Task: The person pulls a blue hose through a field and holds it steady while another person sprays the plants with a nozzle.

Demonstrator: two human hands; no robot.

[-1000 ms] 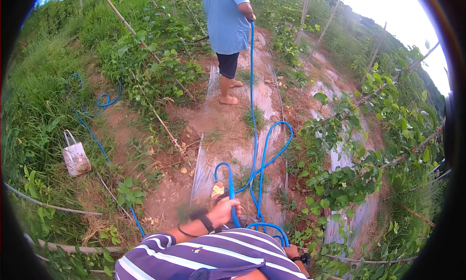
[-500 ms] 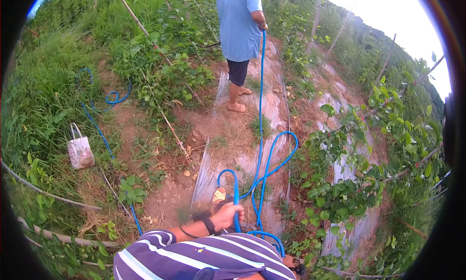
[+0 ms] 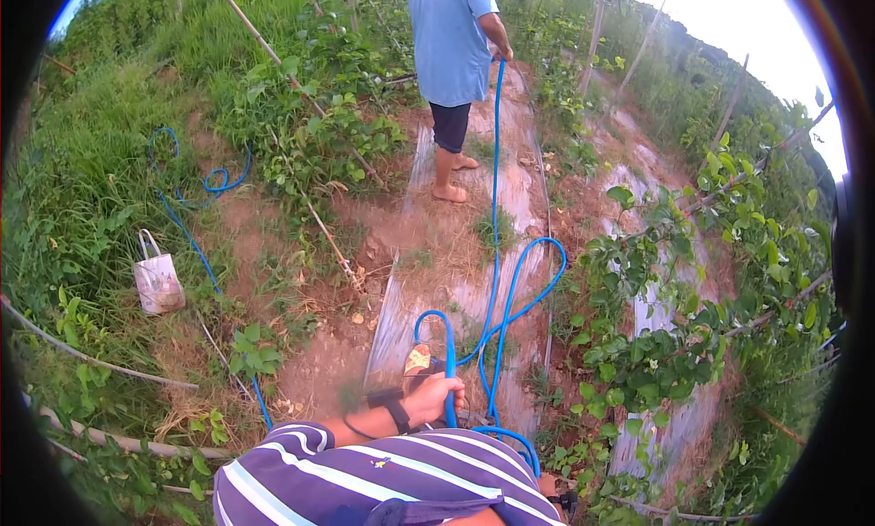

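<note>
My left hand point(image 3: 436, 400), with a black band at its wrist, is closed around a blue hose point(image 3: 497, 180) in front of my striped shirt. From this grip the hose arches up and over, then lies in loops on the ground ahead. Only a small part of my right hand point(image 3: 547, 484) shows at the lower edge of my shirt, close to another bend of hose; its fingers are hidden. Further up the row, a person in a blue shirt point(image 3: 451, 43) stands barefoot, facing away, holding the hose at waist height.
Plastic sheeting point(image 3: 392, 321) covers the row underfoot. A pale tote bag point(image 3: 159, 283) stands in grass at left, near more blue hose point(image 3: 190, 239). Leafy branches point(image 3: 656, 344) crowd the right side. A slanting pole point(image 3: 251, 29) rises on the left.
The view has shifted slightly, so the scene sits a little further right. The other person's forearm reaches out a bit more. My left hand keeps its hold on the hose.
</note>
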